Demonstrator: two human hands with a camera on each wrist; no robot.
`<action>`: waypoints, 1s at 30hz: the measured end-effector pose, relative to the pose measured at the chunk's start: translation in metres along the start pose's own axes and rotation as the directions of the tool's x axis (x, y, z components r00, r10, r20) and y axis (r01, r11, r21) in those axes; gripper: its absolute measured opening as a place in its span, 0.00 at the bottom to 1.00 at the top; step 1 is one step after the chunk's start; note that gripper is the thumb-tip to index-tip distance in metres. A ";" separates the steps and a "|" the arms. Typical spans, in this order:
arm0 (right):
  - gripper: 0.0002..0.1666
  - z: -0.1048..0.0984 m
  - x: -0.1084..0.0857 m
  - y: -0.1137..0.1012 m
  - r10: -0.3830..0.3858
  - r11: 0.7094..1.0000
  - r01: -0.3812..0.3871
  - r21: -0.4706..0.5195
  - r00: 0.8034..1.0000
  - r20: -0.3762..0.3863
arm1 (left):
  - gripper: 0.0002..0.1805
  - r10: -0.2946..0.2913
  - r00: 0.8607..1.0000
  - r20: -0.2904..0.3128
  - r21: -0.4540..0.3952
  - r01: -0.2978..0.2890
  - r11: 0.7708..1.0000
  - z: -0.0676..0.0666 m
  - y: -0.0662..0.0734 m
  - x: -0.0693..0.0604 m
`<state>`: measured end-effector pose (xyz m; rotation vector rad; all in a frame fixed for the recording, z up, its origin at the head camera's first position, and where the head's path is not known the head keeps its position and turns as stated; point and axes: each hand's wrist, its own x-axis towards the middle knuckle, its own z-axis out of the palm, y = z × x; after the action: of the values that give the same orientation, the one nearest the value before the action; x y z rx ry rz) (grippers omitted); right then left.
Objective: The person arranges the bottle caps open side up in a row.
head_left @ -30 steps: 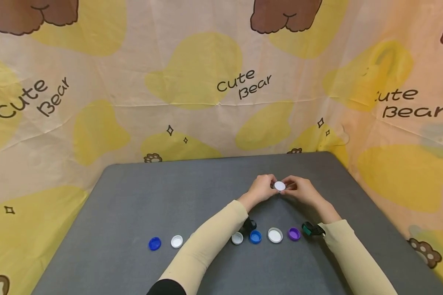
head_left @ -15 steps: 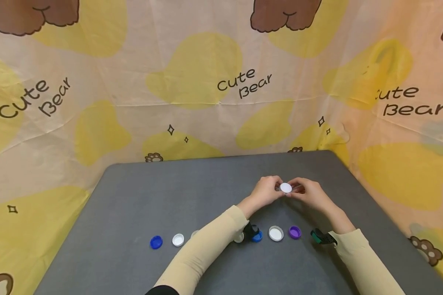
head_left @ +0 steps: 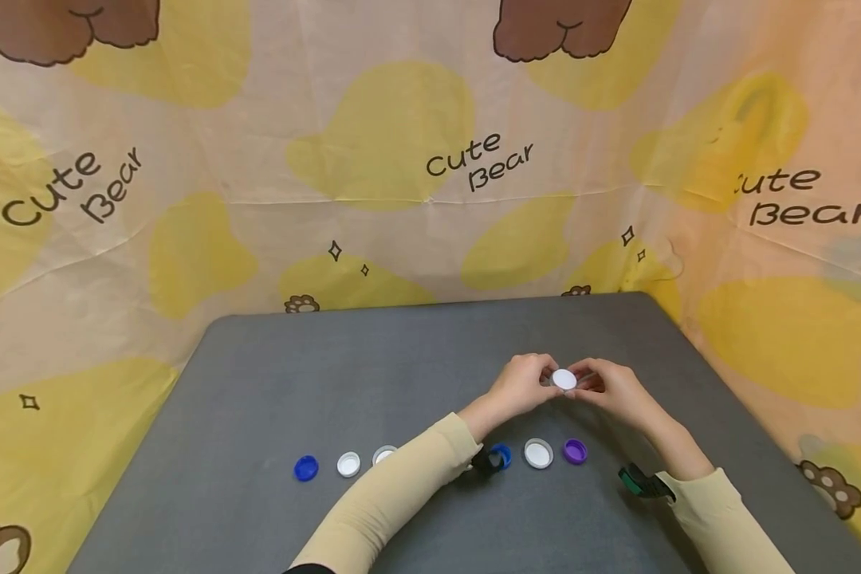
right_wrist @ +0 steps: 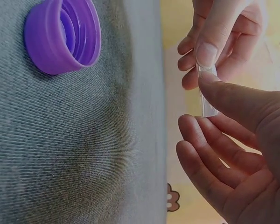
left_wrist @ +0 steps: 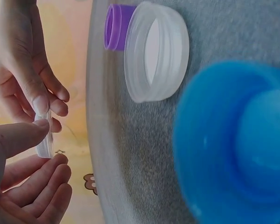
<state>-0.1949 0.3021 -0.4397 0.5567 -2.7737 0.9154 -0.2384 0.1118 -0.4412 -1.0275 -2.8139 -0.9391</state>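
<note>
Both hands hold one round white bottle cap (head_left: pixel 564 379) between them above the far right part of the table. My left hand (head_left: pixel 520 387) grips its left edge between thumb and fingers. Opposite it, my right hand (head_left: pixel 620 391) pinches the right edge. Seen side-on in the left wrist view, the cap (left_wrist: pixel 45 142) looks thin, with a translucent rim. Both thumbs lie close together on it in the right wrist view, where part of the cap (right_wrist: pixel 209 105) is covered by fingers.
A row of caps lies nearer on the grey table (head_left: pixel 294 383): dark blue (head_left: pixel 305 468), white (head_left: pixel 348 464), a white cap (head_left: pixel 383 454) partly behind the left sleeve, a blue cap (head_left: pixel 501 455) partly behind the wrist strap, larger white (head_left: pixel 538 454) and purple (head_left: pixel 575 451). A printed cloth (head_left: pixel 373 143) hangs behind.
Both hands have moved right and a little nearer with the white cap still held. The left forearm now hides a white cap that showed earlier beside the blue one.
</note>
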 end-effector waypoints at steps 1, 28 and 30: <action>0.17 -0.001 -0.001 -0.001 -0.003 1.000 0.003 -0.003 1.000 -0.001 | 0.14 0.003 1.000 0.000 -0.004 -0.003 1.000 0.000 0.001 -0.001; 0.16 -0.004 -0.030 -0.012 -0.009 0.997 0.003 0.083 0.997 0.072 | 0.14 0.053 0.998 0.019 -0.126 -0.050 0.991 0.014 0.002 -0.029; 0.16 -0.003 -0.031 -0.011 -0.011 0.996 0.004 0.090 0.997 0.077 | 0.14 0.061 0.998 0.019 -0.129 -0.058 0.990 0.015 0.001 -0.030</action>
<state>-0.1616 0.3048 -0.4396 0.6292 -2.8071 1.0429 -0.2111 0.1030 -0.4587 -1.1360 -2.7550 -1.1217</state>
